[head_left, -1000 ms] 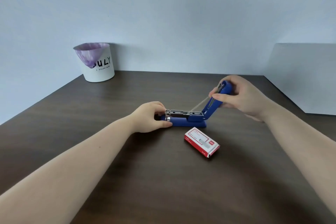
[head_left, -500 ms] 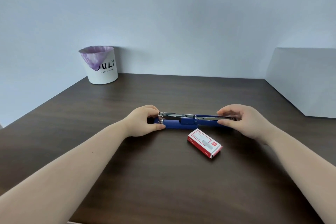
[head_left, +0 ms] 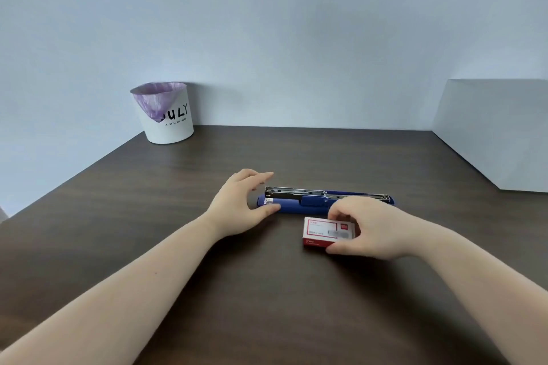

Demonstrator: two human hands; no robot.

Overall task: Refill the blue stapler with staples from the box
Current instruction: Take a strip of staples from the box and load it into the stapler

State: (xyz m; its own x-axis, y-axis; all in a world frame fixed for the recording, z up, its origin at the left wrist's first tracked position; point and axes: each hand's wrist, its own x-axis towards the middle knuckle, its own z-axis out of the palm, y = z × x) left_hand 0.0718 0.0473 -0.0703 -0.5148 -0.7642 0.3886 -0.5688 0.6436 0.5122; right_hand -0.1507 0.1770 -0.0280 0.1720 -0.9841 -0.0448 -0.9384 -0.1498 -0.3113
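While the blue stapler [head_left: 311,203] lies opened flat mid-surface, long axis left-right, the right hand [head_left: 373,228] pinches the staple box [head_left: 327,231] just nearer; the left hand [head_left: 241,204], fingers spread, touches the stapler's left end.

Bench [head_left: 267,305] bare across lower frame and behind stapler [head_left: 299,206]. Obstacles: bin [head_left: 167,118] upper left, white panel [head_left: 498,133] at right edge.
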